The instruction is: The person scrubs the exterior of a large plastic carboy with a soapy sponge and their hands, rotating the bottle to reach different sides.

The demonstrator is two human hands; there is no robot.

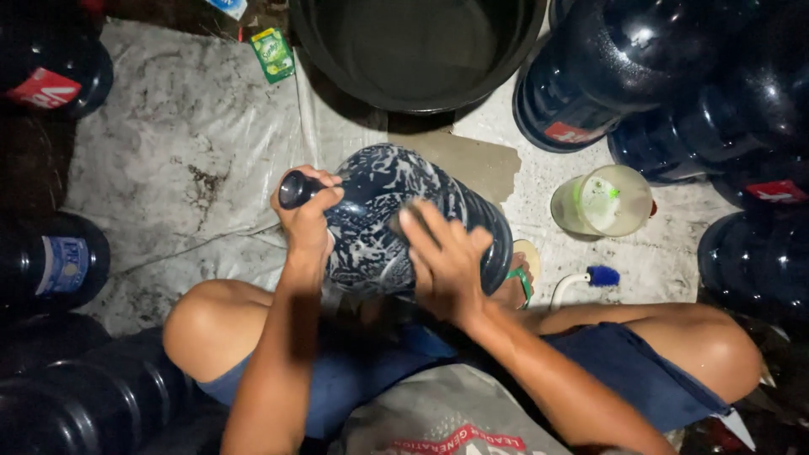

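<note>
From the head camera, the left hand (pixel 305 221) is wrapped tight around the neck of a large dark blue water jug (pixel 404 219) streaked with white suds, which lies tilted on its side across the person's lap. The right hand (pixel 445 257) presses flat on the jug's body with fingers spread. Beyond the jug sits a black tub (pixel 417 50); right of the right hand stand a translucent cup (pixel 602 200) and a blue-headed brush (pixel 590 278), apart from it.
</note>
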